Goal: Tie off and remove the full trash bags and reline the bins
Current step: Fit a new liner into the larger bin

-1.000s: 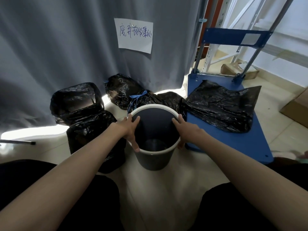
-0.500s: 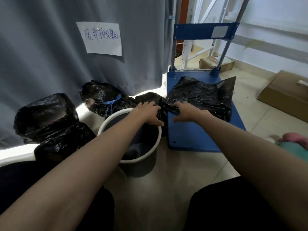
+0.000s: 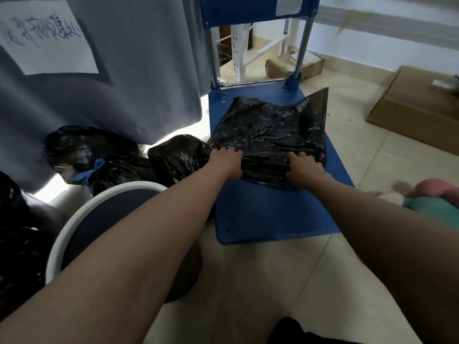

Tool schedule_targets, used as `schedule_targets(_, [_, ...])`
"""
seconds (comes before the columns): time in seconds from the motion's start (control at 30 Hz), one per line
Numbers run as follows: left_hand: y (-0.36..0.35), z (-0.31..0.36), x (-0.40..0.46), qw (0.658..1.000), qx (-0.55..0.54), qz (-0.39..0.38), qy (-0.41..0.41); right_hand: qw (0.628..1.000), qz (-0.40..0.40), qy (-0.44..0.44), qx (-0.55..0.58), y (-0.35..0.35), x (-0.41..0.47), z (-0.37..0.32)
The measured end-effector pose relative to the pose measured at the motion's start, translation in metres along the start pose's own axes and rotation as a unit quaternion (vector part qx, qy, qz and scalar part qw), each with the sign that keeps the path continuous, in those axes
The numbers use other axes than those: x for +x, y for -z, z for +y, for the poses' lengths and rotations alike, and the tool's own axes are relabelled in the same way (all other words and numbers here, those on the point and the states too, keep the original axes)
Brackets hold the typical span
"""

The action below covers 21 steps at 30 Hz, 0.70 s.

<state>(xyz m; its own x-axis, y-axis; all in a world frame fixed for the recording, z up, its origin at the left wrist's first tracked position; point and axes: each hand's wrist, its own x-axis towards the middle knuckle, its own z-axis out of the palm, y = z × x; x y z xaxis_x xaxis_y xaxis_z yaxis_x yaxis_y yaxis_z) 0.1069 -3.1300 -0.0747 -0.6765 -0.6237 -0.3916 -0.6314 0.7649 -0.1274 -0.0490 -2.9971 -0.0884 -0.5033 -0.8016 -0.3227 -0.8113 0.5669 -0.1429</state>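
A pile of flat, empty black trash bags [image 3: 270,130] lies on the blue platform cart [image 3: 263,209]. My left hand [image 3: 224,161] grips the pile's near left edge, fingers curled into the plastic. My right hand [image 3: 301,168] grips its near right edge the same way. The dark bin with a white rim [image 3: 74,222] stands unlined at lower left, partly hidden under my left forearm. Tied full black bags [image 3: 92,150] sit on the floor behind the bin, one with a blue tie [image 3: 93,170].
A grey curtain [image 3: 139,70] with a handwritten paper sign [image 3: 47,38] hangs at the left. Cardboard boxes [image 3: 419,108] stand on the tiled floor at right. A pink and teal soft object [image 3: 432,199] lies near my right arm. The cart's upright handle [image 3: 258,45] rises behind the bags.
Both hands left the bin rim and moved right onto the flat bags on the cart, where they now grip the near edge. My view swung right.
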Motion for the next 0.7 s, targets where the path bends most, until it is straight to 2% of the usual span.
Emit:
schedule_targets(0.2, [-0.032,0.005,0.052,0.998,0.035,0.022,0.048,0.997,-0.023,-0.05,-0.046,-0.03,0.036,0.012])
schedule_targets(0.37, [-0.051,0.0,0.051,0.993,0.058,0.089,0.044,0.997,-0.043,-0.057,-0.032,-0.024,0.044,0.01])
schedule_targets(0.5, [-0.035,-0.011,0.029,0.989,0.0,0.142,0.045,0.999,-0.027,-0.034,-0.007,-0.007,0.031,-0.004])
schedule_targets(0.6, [0.0,-0.026,0.007,0.969,-0.087,0.221,0.069,0.999,-0.012,-0.04,0.01,0.015,0.014,-0.022])
schedule_targets(0.7, [0.041,-0.042,-0.025,0.945,-0.126,0.285,0.097,0.999,0.022,-0.029,0.039,0.044,-0.013,-0.04])
